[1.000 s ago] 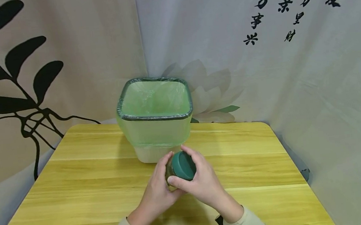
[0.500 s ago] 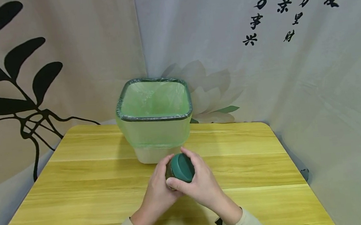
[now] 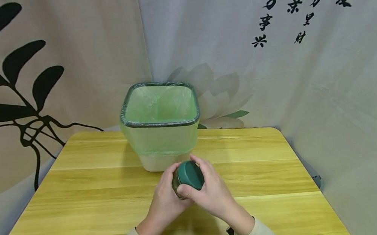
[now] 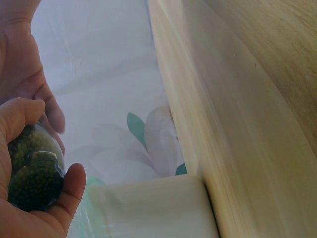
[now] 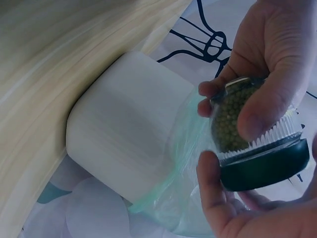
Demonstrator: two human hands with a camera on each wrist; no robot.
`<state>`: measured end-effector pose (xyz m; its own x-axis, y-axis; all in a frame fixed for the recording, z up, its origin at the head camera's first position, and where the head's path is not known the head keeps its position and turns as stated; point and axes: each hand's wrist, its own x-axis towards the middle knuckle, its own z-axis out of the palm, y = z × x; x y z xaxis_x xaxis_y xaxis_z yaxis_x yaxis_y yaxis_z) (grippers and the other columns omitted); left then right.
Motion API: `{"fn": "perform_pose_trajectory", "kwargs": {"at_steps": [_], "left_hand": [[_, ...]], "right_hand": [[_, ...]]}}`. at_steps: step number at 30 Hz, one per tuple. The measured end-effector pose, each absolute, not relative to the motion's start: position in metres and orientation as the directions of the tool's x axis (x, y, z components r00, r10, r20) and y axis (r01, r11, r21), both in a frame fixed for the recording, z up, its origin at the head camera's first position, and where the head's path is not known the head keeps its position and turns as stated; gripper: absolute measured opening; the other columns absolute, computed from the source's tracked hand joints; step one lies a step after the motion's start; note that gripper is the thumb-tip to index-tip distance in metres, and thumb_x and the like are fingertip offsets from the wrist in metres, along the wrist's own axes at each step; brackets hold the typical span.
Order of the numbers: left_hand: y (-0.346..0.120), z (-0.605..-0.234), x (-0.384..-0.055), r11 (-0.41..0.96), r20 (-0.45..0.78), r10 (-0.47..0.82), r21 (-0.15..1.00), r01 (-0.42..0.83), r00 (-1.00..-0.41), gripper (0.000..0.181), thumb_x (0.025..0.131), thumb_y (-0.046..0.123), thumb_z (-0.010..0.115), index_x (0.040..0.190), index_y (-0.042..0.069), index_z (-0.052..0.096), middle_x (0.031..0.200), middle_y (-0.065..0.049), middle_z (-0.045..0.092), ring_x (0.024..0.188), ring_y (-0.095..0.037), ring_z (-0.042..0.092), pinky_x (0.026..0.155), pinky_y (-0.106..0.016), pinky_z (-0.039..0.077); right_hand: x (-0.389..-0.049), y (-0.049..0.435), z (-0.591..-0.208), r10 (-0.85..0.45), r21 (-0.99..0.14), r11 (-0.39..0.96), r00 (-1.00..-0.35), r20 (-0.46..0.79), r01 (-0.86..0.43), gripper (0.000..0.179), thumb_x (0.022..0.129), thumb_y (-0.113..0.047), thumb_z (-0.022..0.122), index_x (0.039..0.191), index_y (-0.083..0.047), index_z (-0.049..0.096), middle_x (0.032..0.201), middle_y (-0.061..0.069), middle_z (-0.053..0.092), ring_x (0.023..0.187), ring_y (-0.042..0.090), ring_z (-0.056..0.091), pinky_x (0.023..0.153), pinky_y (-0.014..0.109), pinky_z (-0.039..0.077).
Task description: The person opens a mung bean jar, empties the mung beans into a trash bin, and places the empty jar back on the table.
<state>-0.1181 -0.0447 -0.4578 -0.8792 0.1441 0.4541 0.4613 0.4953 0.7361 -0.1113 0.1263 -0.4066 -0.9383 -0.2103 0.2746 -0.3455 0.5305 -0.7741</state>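
The jar (image 3: 176, 186) is held between both hands, in front of the lined bin (image 3: 161, 138), which stands just beyond the fingertips on the table (image 3: 269, 212). The left hand (image 3: 165, 199) is curled round the glass body; the right hand (image 3: 212, 189) grips the green lid (image 3: 191, 174). For controlled turning, I judge, brace the left grip and rotate the right squarely. The white ridged band (image 5: 277, 135) beside the lid may be thread or seal; fingers hide too much.
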Motion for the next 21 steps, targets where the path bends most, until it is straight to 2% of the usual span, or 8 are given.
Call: {"fn": "perform_pose_trajectory", "kwargs": {"at_steps": [2, 5, 9, 17, 21], "left_hand": [[-0.0439, -0.458, -0.1184, 0.493, 0.457, 0.132, 0.739, 0.459, -0.879, 0.095, 0.067, 0.013, 0.098, 0.148, 0.009, 0.05, 0.135, -0.011, 0.066, 0.115, -0.027, 0.068, 0.092, -0.051, 0.061], [-0.0423, -0.458, -0.1192, 0.494, 0.484, 0.127, 0.726, 0.478, -0.866, 0.094, 0.066, 0.015, 0.099, 0.147, 0.008, 0.051, 0.133, -0.012, 0.068, 0.115, -0.027, 0.069, 0.092, -0.05, 0.061], [-0.0406, -0.4581, -0.1198, 0.495, 0.512, 0.128, 0.709, 0.502, -0.85, 0.092, 0.067, 0.015, 0.099, 0.145, 0.006, 0.051, 0.132, -0.013, 0.068, 0.114, -0.027, 0.07, 0.091, -0.049, 0.063], [-0.0389, -0.4584, -0.1188, 0.49, 0.501, 0.126, 0.718, 0.493, -0.856, 0.092, 0.068, 0.015, 0.098, 0.146, 0.008, 0.05, 0.135, -0.014, 0.066, 0.115, -0.029, 0.069, 0.091, -0.05, 0.063], [-0.0381, -0.4587, -0.1185, 0.498, 0.522, 0.133, 0.7, 0.512, -0.843, 0.091, 0.069, 0.014, 0.099, 0.145, 0.005, 0.05, 0.135, -0.014, 0.066, 0.116, -0.03, 0.07, 0.091, -0.049, 0.063]], "right_hand": [[-0.1117, 0.1271, -0.4074, -0.207, -0.726, 0.564, -0.918, 0.338, -0.394, 0.096, 0.092, -0.08, 0.059, 0.162, -0.017, 0.044, 0.16, 0.007, 0.053, 0.132, 0.031, 0.063, 0.1, 0.053, 0.058], [-0.1135, 0.1269, -0.4082, -0.207, -0.621, 0.627, -0.87, 0.448, -0.47, 0.098, 0.095, -0.086, 0.037, 0.159, -0.013, 0.048, 0.156, 0.01, 0.058, 0.131, 0.033, 0.065, 0.099, 0.055, 0.06], [-0.1157, 0.1247, -0.4084, -0.211, -0.51, 0.693, -0.819, 0.533, -0.51, 0.1, 0.097, -0.086, 0.024, 0.154, -0.01, 0.055, 0.145, 0.012, 0.065, 0.128, 0.031, 0.068, 0.094, 0.052, 0.063], [-0.1154, 0.1204, -0.4089, -0.219, -0.457, 0.744, -0.823, 0.524, -0.488, 0.097, 0.098, -0.086, 0.023, 0.152, -0.014, 0.058, 0.139, 0.009, 0.069, 0.12, 0.029, 0.071, 0.08, 0.046, 0.064], [-0.1154, 0.1196, -0.4098, -0.213, -0.485, 0.732, -0.837, 0.504, -0.478, 0.078, 0.105, -0.075, 0.039, 0.152, -0.016, 0.059, 0.139, 0.008, 0.068, 0.117, 0.027, 0.072, 0.08, 0.044, 0.063]]}}
